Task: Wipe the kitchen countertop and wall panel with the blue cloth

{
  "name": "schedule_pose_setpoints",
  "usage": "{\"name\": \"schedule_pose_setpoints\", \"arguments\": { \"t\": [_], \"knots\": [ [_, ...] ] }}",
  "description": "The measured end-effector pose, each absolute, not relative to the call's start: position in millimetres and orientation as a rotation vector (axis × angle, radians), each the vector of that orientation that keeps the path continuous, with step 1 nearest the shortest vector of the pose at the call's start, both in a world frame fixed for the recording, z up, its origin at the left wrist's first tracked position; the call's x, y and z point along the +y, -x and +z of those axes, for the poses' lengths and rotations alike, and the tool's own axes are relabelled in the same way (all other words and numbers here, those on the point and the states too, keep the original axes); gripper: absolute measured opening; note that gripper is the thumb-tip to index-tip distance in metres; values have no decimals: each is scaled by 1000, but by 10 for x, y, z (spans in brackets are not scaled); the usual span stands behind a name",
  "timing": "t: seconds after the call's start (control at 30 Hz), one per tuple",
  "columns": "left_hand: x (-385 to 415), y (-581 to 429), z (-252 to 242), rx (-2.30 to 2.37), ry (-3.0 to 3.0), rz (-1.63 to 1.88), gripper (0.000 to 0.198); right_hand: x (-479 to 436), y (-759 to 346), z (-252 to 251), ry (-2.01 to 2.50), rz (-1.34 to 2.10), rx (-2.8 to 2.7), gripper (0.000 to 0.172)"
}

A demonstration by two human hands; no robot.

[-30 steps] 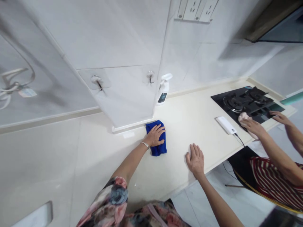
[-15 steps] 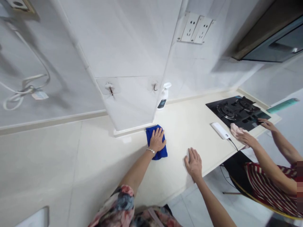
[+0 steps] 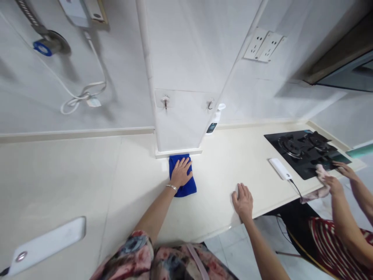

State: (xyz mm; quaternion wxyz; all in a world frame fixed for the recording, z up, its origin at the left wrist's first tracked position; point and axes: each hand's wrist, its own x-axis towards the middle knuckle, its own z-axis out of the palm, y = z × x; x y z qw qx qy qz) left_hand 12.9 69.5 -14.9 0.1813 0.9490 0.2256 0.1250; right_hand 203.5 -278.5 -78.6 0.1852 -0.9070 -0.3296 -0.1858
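Note:
Flat on a folded blue cloth (image 3: 186,189) lies my left hand (image 3: 181,173), fingers stretched out and slightly spread, with a silver bracelet at the wrist. The cloth rests on the cream countertop (image 3: 215,210), close against the foot of a white tiled pillar (image 3: 182,128). My right hand (image 3: 244,200) leans on the counter near its front edge, fingers extended, holding nothing.
Behind the pillar stands a white spray bottle (image 3: 214,120). A white power bank (image 3: 279,168) with a black cable lies before the gas hob (image 3: 303,149), where a co-worker's hand holds a pink cloth (image 3: 322,177). Another white device (image 3: 48,245) lies front left.
My view has turned left. My left hand and the blue cloth have slid left along the pillar's foot. My right hand stays on the counter. The co-worker's pink cloth has moved to the counter's edge.

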Motion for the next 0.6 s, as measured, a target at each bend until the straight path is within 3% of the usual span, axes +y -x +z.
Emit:
{"name": "schedule_pose_setpoints", "arguments": {
  "t": [0.6],
  "knots": [
    [1199, 1063, -45, 1046, -2638, 378, 59, -2763, -2031, -743, 2547, -518, -915, 58]
  ]
}}
